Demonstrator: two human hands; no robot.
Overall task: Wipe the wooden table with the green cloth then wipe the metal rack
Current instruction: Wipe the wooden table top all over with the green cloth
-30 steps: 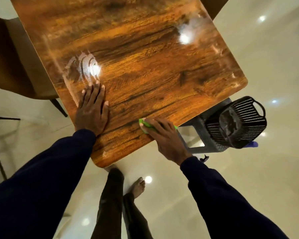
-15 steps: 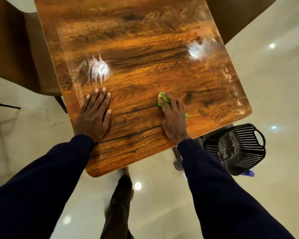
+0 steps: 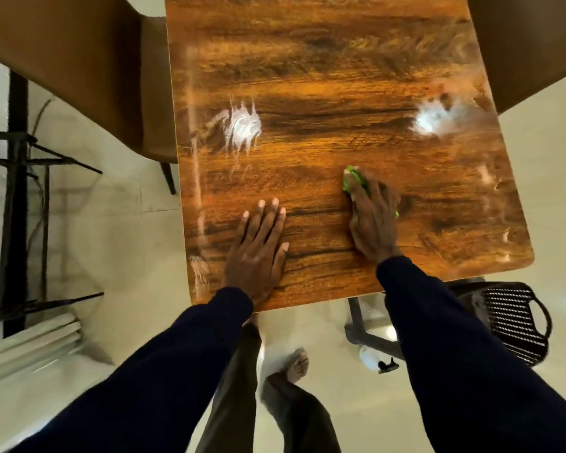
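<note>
The glossy wooden table [image 3: 324, 76] fills the upper middle of the head view. My right hand [image 3: 373, 217] presses flat on the green cloth [image 3: 352, 179], which peeks out beyond my fingertips near the table's front middle. My left hand [image 3: 258, 246] lies flat and spread on the wood by the front left edge, holding nothing. Smeared streaks catch the light on the surface to the left and right. A dark metal rack [image 3: 13, 191] stands on the floor at the far left, partly cut off by the frame.
Brown chairs sit at the table's left [image 3: 79, 60] and top right [image 3: 530, 44]. A black perforated basket [image 3: 510, 322] rests on a grey stool under the front right corner, with a spray bottle [image 3: 373, 358] on the floor beside it. My legs and bare foot stand below.
My right hand has slid the green cloth from the front edge farther onto the table, away from me. My left hand stays flat on the wood. The view has shifted, revealing the rack.
</note>
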